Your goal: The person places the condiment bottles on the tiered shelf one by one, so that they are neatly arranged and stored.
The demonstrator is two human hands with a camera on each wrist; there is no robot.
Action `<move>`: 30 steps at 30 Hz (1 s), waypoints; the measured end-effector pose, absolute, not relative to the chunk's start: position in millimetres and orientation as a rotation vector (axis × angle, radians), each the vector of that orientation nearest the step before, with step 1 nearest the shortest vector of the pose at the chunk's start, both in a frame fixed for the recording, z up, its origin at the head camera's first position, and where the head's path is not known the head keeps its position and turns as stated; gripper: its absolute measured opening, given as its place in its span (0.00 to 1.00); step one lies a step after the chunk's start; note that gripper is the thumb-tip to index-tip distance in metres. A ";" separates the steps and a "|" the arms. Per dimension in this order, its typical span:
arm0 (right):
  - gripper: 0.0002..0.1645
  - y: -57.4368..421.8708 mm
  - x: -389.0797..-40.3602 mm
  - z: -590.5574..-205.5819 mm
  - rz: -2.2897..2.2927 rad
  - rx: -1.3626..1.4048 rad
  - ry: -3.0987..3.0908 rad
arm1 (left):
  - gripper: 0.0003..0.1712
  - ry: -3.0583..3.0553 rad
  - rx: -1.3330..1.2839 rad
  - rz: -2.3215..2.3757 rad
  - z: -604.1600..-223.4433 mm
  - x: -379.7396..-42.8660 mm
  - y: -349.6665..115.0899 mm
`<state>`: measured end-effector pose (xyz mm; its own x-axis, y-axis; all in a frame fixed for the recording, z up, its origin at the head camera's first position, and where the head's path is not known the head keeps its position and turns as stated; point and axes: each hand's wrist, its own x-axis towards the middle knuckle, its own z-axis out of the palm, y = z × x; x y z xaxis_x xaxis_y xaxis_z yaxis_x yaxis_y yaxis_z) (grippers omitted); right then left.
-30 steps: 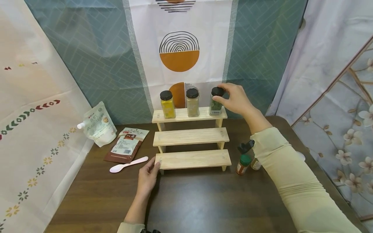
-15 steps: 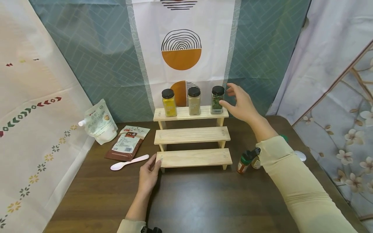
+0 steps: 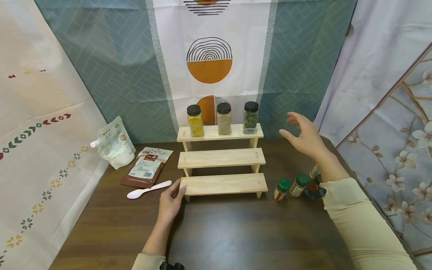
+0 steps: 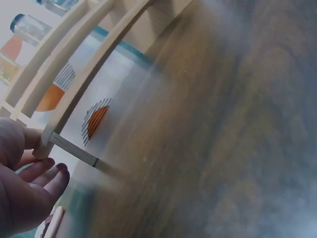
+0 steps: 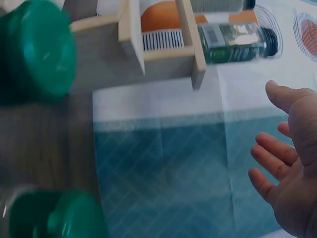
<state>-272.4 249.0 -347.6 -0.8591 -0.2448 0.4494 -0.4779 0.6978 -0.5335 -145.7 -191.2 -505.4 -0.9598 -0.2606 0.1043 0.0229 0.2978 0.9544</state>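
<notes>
A three-step wooden spice rack (image 3: 221, 158) stands on the table, and its top step bears three square spice jars with black lids. From left to right they are a yellow jar (image 3: 195, 124), a beige jar (image 3: 224, 122) and a jar of green flakes (image 3: 250, 120). My left hand (image 3: 170, 201) grips the left end of the bottom step; in the left wrist view the thumb side and fingers (image 4: 52, 177) lie about that end. Off to the right of the rack, my right hand (image 3: 305, 137) is in the air with fingers spread and holds nothing.
Green-lidded jars stand right of the rack: one reddish (image 3: 281, 190), one beige (image 3: 299, 185), others partly behind the right wrist. On the left are a spouted pouch (image 3: 116, 144), a brown packet (image 3: 147, 167) and a pink spoon (image 3: 148, 189). A patterned cloth (image 3: 297, 75) hangs behind.
My right hand has let go of the green-flake jar on the top step and moved right and down, away from it. The left hand stays at the rack's bottom step.
</notes>
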 end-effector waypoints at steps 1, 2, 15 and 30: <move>0.40 253.8 -269.6 -348.6 0.941 0.560 -2.564 | 0.25 -2.330 0.223 -1.712 -505.1 -146.4 -191.3; 0.39 258.5 -267.1 -350.0 0.940 0.553 -2.564 | 0.25 -2.330 0.221 -1.714 -504.7 -146.8 -191.3; 0.30 304.2 -248.9 -368.3 0.853 0.552 -2.640 | 0.33 -2.172 0.230 -1.992 -512.6 -152.1 -193.4; 0.37 342.9 -229.0 -400.6 0.695 0.441 -2.826 | 0.33 -2.181 0.222 -2.013 -511.9 -151.3 -194.9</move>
<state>-229.0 342.9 -400.6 -0.9360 -0.2381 0.2594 -0.3313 0.8451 -0.4195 -151.3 -194.9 -511.9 -0.9754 -0.2196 0.0200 0.0024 0.0803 0.9968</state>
